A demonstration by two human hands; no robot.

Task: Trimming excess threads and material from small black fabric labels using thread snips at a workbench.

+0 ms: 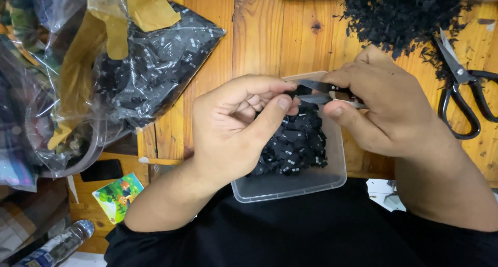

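Observation:
My left hand [236, 124] pinches a small black fabric label [301, 91] between thumb and forefinger, above a clear plastic tub [311, 186] that rests on my lap and holds several black labels [295, 145]. In my right hand [386, 109] is a small pair of metal snips [319, 92], blades set against the pinched label. The two hands nearly touch over the tub's far rim.
A clear plastic bag of black labels [155, 65] lies at the left on the wooden table [270, 33]. Black trimmings [399, 18] are heaped at the top right beside large black-handled scissors [461, 90]. A plastic bottle [57, 246] and a colourful card [118, 195] lie lower left.

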